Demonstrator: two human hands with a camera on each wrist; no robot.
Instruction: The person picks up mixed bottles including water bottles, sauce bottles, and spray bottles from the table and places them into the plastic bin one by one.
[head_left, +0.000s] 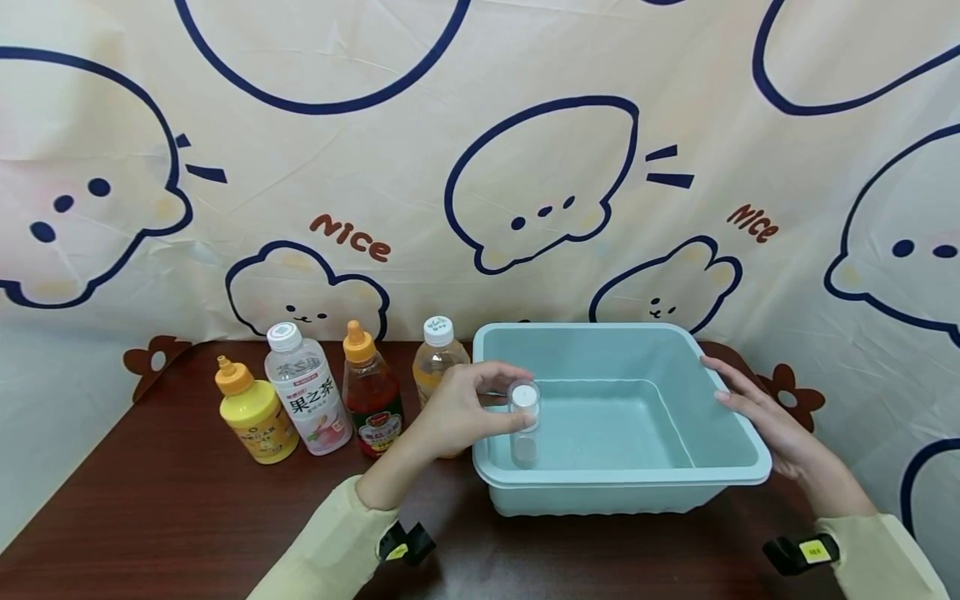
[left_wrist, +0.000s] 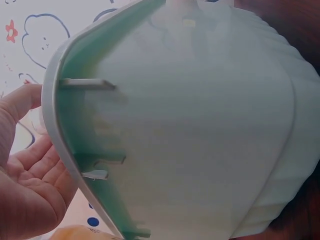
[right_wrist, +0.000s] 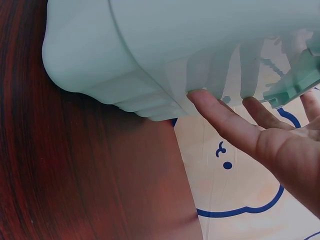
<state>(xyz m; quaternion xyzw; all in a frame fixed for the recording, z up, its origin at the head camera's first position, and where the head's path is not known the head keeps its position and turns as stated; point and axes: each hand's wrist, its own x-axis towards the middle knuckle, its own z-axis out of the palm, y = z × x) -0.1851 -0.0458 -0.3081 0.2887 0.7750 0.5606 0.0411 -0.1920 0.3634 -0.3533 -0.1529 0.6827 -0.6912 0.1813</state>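
My left hand (head_left: 465, 408) holds a small clear bottle with a white cap (head_left: 525, 398) between thumb and fingers, over the left side of a pale green plastic basin (head_left: 600, 477). In the left wrist view that hand (left_wrist: 30, 175) appears beyond the basin's rim (left_wrist: 48, 100), which hides most of the bottle. At the opposite side, my right hand (head_left: 772, 425) holds the basin's right rim, with two digits over the edge. The right wrist view shows other fingers (right_wrist: 225, 117) against the outer wall (right_wrist: 150, 45), below the rim.
Left of the basin stand a yellow squeeze bottle (head_left: 258, 421), a clear drink bottle (head_left: 309, 400), a red sauce bottle (head_left: 372, 408) and a white-capped bottle of amber liquid (head_left: 437, 362). All rest on a dark wooden table (head_left: 187, 517) before a patterned cloth (head_left: 540, 50).
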